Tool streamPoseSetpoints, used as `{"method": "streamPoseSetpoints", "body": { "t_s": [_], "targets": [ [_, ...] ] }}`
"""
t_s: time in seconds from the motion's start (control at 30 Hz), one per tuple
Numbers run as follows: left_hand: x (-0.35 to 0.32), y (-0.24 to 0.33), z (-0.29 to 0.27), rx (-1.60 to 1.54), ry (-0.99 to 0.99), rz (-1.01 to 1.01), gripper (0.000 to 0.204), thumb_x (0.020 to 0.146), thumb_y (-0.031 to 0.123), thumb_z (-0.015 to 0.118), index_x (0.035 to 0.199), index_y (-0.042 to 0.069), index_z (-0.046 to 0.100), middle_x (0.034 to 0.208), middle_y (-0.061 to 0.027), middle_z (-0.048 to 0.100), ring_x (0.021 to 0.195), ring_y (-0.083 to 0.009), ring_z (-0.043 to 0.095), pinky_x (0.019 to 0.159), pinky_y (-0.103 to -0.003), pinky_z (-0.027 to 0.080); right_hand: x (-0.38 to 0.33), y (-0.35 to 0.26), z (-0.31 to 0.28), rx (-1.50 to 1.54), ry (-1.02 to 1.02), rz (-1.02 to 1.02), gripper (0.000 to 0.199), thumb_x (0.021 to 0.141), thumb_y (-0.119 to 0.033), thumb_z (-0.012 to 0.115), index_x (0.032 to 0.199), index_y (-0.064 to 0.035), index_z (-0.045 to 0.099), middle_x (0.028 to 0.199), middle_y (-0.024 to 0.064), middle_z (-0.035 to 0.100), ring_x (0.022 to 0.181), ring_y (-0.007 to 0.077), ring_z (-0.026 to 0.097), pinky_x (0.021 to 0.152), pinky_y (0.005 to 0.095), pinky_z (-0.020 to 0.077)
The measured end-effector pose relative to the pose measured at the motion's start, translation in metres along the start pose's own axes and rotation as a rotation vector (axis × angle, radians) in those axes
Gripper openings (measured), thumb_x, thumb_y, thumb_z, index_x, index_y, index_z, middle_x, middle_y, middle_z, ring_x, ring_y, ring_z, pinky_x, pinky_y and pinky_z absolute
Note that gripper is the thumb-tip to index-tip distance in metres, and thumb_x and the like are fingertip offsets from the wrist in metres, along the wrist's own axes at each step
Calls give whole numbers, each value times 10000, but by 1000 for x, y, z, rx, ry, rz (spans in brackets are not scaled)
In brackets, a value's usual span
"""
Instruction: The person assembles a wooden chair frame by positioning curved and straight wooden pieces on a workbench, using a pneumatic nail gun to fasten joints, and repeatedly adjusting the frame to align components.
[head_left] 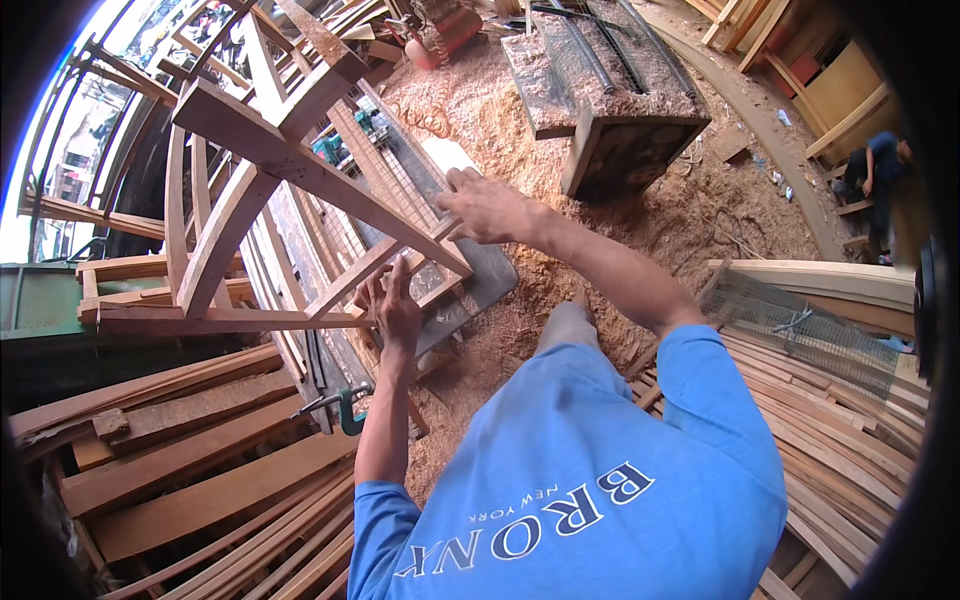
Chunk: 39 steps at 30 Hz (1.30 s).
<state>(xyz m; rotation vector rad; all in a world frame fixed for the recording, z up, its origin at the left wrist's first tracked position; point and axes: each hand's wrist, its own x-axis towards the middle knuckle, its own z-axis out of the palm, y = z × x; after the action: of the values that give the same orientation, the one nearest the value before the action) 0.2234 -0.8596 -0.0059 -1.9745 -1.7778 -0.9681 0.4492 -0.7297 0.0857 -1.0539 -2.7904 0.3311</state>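
Observation:
A wooden frame (330,180) of joined straight and curved bars, like a chair frame, stands tilted on a workbench (487,282). My left hand (393,308) is closed around its lower crosspieces, near the front end. Over the bench's far side, my right hand (490,208) has bent fingers beside the same end of the frame. Its thumb is close to the joint there, and whatever lies between those fingers is hidden.
A green clamp (349,408) grips the bench's near end. Stacked planks lie at lower left (220,490) and right (840,420). Wood shavings (540,130) cover the floor around a dusty machine (640,110). Another person (880,180) sits at far right.

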Motion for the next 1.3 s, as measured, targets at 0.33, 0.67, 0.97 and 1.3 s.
{"method": "streamPoseSetpoints", "body": {
  "t_s": [0.33,0.67,0.97,1.3],
  "targets": [
    [5,-2,-8,4,-178,-25,503,852,30,693,1307,244,675,1165,-84,603,1136,-289,552,978,-455,367,3,8,29,82,78,-2,403,965,-9,418,1315,-29,617,1460,262,502,1302,369,559,1074,407,522],
    [8,-10,-7,-20,-219,33,512,852,33,699,1324,230,668,1215,-117,614,1155,-332,554,1011,-483,376,6,24,58,39,362,-134,139,915,-102,624,1031,-25,617,1321,288,603,1152,385,661,879,398,629],
    [11,6,-4,56,-105,1,356,903,160,712,1258,179,690,1244,-111,630,1157,-316,561,1016,-458,351,5,22,66,-6,565,-147,163,896,-111,650,1050,-67,679,1082,145,697,960,278,710,710,352,627],
    [-4,148,2,-1063,-176,-971,362,972,325,686,1212,60,627,1195,-97,640,1130,-208,592,884,-328,509,0,15,48,79,414,-113,170,900,-114,637,1048,-36,664,1093,115,698,970,261,694,653,352,633]
  ]
}}
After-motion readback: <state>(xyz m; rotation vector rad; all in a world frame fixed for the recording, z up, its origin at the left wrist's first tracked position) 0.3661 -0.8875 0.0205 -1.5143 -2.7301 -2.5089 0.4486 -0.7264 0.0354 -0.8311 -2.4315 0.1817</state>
